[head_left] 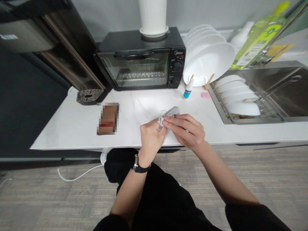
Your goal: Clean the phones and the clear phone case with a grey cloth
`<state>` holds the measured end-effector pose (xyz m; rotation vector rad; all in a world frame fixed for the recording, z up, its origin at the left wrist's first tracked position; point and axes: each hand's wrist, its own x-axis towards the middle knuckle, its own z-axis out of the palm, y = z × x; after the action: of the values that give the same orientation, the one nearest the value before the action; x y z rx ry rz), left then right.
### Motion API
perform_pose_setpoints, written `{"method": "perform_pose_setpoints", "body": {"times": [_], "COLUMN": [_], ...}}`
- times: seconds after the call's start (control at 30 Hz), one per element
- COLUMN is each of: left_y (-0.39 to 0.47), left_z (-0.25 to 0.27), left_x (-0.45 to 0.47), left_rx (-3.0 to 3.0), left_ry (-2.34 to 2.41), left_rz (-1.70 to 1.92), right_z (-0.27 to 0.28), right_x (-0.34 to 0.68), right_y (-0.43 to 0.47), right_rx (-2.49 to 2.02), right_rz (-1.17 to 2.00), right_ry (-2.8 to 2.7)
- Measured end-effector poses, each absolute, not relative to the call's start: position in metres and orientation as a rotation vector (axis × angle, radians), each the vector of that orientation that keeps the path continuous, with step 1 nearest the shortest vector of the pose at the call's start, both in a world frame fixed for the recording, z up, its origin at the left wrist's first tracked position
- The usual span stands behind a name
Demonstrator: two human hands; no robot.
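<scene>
Above the front part of the white counter, my two hands meet around a crumpled light grey cloth. My left hand, with a watch on its wrist, is closed on the cloth from the left. Fingers of my right hand pinch it from the right. A small clear bit shows at the cloth's far edge, too unclear to name; whatever the folds cover is hidden. Beyond my right hand stands a small white bottle with a blue label.
A black toaster oven with a white pot on top stands behind. A blurred phone-like object lies left, near a drink machine. White plates, a pink slip and a sink with a dish rack are right.
</scene>
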<state>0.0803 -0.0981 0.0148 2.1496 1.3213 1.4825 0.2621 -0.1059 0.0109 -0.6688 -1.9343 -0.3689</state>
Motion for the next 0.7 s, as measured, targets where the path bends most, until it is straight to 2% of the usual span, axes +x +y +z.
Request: {"method": "perform_pose_setpoints", "body": {"times": [0.2,0.5,0.7], "left_y": [-0.1,-0.099,-0.099], "left_z": [0.022,0.024,0.024], "left_x": [0.082,0.084,0.083], "left_rx": [2.07,1.991,1.986], "left_ry": [1.255,1.22,1.207], "left_rz": [1.456,1.472,1.479], "right_z": [0.014,0.018,0.014], "right_x": [0.267,0.251,0.246], "right_y": [-0.093,-0.101,-0.102], "right_rx": [-0.67,-0.965,-1.003], "right_rz": [-0.375,-0.38,-0.361], "right_ry": [-1.788,-1.618,-1.602]}}
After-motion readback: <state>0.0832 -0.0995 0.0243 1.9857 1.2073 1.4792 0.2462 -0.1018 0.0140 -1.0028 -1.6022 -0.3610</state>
